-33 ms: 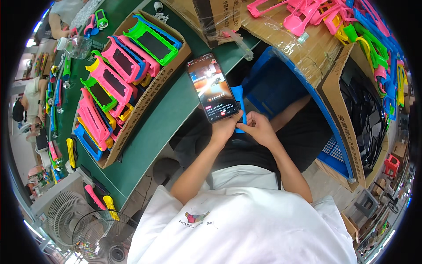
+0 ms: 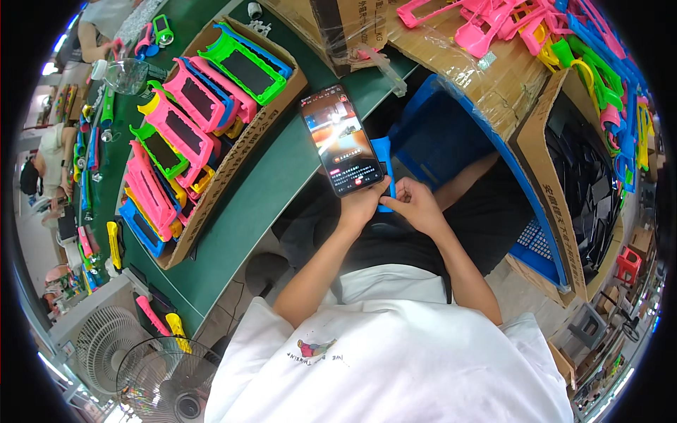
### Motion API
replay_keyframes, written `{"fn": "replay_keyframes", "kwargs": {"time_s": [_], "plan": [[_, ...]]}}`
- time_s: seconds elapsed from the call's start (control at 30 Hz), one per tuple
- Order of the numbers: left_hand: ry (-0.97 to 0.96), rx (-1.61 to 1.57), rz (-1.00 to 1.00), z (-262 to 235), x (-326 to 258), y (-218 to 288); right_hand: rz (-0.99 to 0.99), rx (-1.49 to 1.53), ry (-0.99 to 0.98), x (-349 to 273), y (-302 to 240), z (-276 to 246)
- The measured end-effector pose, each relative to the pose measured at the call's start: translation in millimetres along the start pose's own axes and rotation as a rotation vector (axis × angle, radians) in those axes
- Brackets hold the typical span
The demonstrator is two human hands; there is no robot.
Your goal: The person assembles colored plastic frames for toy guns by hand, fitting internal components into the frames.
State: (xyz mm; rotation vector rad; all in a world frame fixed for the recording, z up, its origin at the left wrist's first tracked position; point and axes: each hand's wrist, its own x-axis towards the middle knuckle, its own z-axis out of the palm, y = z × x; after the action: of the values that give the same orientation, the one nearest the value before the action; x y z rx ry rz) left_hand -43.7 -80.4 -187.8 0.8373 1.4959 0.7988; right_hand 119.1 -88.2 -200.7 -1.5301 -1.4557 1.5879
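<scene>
A smartphone (image 2: 341,141) with a lit screen overlaps the table's near edge, above my left hand. Behind its right side shows a blue plastic casing (image 2: 392,185), upright and narrow, partly covered by the phone. My left hand (image 2: 361,204) is closed at the casing's lower left side; the phone hides some of its fingers, and I cannot tell whether it also touches the phone. My right hand (image 2: 417,206) pinches the casing's lower right edge, with thumb and fingertips drawn together. Both hands are above my lap.
On the green table (image 2: 271,187) at left stands an open carton (image 2: 240,144) of colourful casings with dark panels. Fans (image 2: 173,388) stand at lower left. At right are a carton of black panels (image 2: 582,190), a blue crate (image 2: 532,243) and heaped pink, blue and green parts (image 2: 493,25).
</scene>
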Motion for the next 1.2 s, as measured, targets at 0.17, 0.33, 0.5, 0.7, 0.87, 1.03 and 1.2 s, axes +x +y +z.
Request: {"fn": "replay_keyframes", "kwargs": {"time_s": [0.17, 0.33, 0.5, 0.7, 0.87, 1.03, 1.2], "plan": [[-0.206, -0.279, 0.015, -14, 7, -16, 0.034, 0.269, -0.202, 2, -5, 2], [-0.115, -0.151, 0.164, -32, -35, -11, -0.007, 0.297, -0.345, -13, -2, -8], [-0.162, 0.188, 0.249, -73, -125, 34, 0.039, 0.287, -0.309, -1, -1, -1], [0.074, 0.229, 0.473, -148, -204, 108, 0.057, 0.073, -0.266, 10, 11, 6], [0.914, 0.14, 0.581, -234, -192, 161, -0.027, 0.006, -0.262, 8, 3, 9], [1.164, 0.492, 0.391, -323, -150, 134, 0.007, -0.036, -0.242, 2, -1, 4], [1.111, 0.626, 0.421, -320, -142, 117, -0.042, -0.043, -0.157, -12, -13, -3]]}}
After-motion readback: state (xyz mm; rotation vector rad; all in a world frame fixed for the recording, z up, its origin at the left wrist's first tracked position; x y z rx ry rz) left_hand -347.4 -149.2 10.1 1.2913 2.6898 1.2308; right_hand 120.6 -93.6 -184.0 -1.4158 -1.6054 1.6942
